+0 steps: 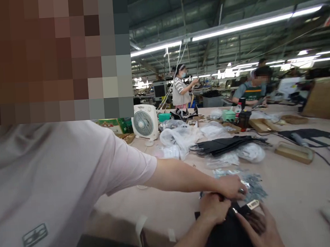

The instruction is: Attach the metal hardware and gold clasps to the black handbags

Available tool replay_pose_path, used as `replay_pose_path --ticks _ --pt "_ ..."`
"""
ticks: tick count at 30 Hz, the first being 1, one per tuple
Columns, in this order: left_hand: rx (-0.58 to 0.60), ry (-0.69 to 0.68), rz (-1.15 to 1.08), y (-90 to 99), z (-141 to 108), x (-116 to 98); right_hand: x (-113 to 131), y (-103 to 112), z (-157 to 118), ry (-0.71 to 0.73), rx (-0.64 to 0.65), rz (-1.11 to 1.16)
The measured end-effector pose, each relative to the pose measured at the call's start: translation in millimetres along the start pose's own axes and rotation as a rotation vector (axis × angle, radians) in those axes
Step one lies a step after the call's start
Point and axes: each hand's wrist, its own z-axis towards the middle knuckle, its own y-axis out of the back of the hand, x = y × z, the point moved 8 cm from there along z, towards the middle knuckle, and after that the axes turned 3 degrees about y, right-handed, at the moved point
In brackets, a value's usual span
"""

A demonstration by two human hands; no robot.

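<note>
My left hand (216, 208) is closed on the upper edge of a black fabric piece (229, 233), fingers curled. At the right side of that piece is my right hand (265, 227), its thumb pressed beside a small shiny metal part and its other fingers bent round the black material. A short black strap with a pale metal end plate (253, 204) sticks out between my hands. Another person's hand (232, 187), with a ring, reaches in from the left just above mine; what its fingers touch is hidden. Behind it lies a pile of small silvery-blue pieces (254, 185).
A person in a light shirt (100, 161) leans in close on my left. Further back stand a white fan (145, 121), plastic bags (179, 137), a stack of black straps (225, 145) and a cardboard tray (294, 153). Two co-workers are across the table.
</note>
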Motion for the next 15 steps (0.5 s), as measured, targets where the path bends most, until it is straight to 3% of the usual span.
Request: replay_pose_path --ticks 4,10,15 --pt "0.035 -0.003 0.043 -3.1 -3 -3 6 -8 -5 0.068 0.099 -0.092" --pt "-0.035 -0.083 0.137 -6.0 -21 0 33 -10 -18 0.206 0.091 -0.263" --pt "-0.083 -0.101 0.116 -7.0 -51 7 37 -9 -39 0.165 0.13 -0.246"
